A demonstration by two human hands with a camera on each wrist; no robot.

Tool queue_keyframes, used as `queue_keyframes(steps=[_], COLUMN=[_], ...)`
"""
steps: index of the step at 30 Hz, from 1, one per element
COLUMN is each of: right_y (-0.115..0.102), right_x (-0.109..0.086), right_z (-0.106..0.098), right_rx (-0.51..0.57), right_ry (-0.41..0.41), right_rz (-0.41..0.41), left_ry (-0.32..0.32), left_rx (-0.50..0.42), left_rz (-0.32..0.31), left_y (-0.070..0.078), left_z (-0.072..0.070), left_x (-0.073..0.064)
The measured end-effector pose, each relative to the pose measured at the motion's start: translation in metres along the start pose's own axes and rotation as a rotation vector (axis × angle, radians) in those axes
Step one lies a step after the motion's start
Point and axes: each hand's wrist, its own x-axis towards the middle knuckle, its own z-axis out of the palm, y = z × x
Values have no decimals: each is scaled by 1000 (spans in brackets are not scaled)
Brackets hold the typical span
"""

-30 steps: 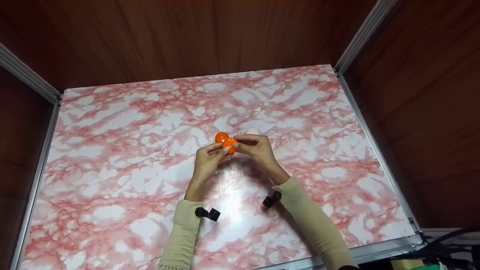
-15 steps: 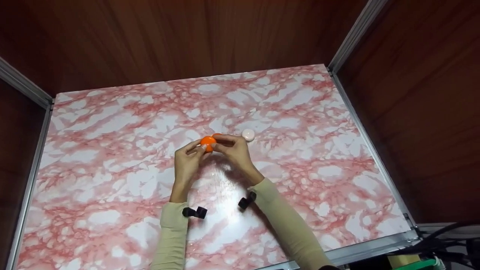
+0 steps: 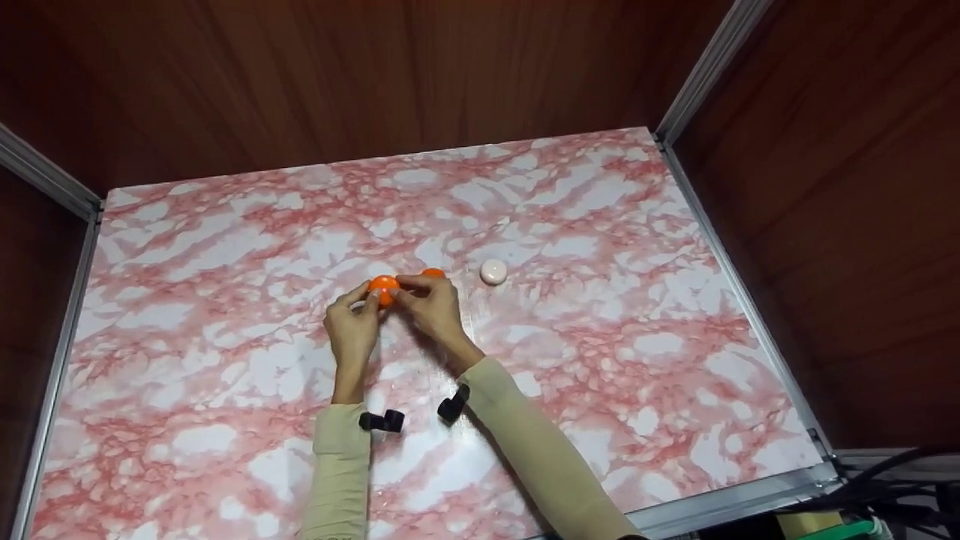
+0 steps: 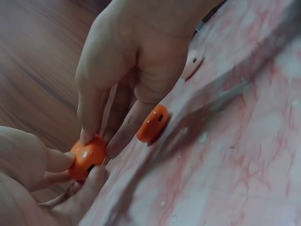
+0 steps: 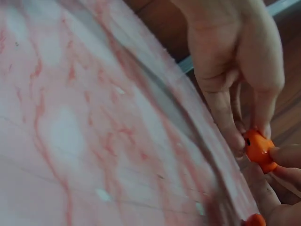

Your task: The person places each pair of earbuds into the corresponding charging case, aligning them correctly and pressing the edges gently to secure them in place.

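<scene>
Fingertips of both hands pinch a glossy orange rounded piece [image 3: 384, 289] with a small dark slot, seen close up in the left wrist view. My left hand [image 3: 352, 324] grips it from the left, my right hand [image 3: 436, 307] from the right. A second orange piece [image 3: 433, 272] lies on the table just beyond the right hand, which partly hides it; its dark slot shows in the left wrist view. Farther right rests a similar round whitish piece [image 3: 493, 271]. Whether the held piece touches the table I cannot tell.
The table [image 3: 600, 300] has a red and white marbled top. Dark wood panels [image 3: 412, 75] with metal frame edges stand at the back and sides. Black cables [image 3: 892, 484] and a green item [image 3: 844, 531] are at the lower right corner.
Both hands have moved left with the orange piece between them. The second orange piece now shows behind the right hand, and the white piece has come fully into sight.
</scene>
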Motion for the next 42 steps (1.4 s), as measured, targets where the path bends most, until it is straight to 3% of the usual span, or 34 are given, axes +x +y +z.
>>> queue_keyframes(steps=[7, 14, 23, 32, 42], right_y=[-3, -5, -5, -8, -7], right_x=[2, 7, 12, 15, 13], right_z=[20, 26, 35, 42, 41], right_rx=[-70, -195, -241, -292, -399], right_ry=[-11, -7, -4, -12, -13], right_rz=[1, -3, -13, -49, -151], left_ry=[40, 15, 17, 45, 45], left_rx=[126, 132, 215, 204, 196], left_rz=[-12, -61, -19, 6, -24], left_y=[-5, -6, -13, -17, -16], left_z=[-2, -2, -2, -2, -1], left_x=[10, 17, 21, 24, 24])
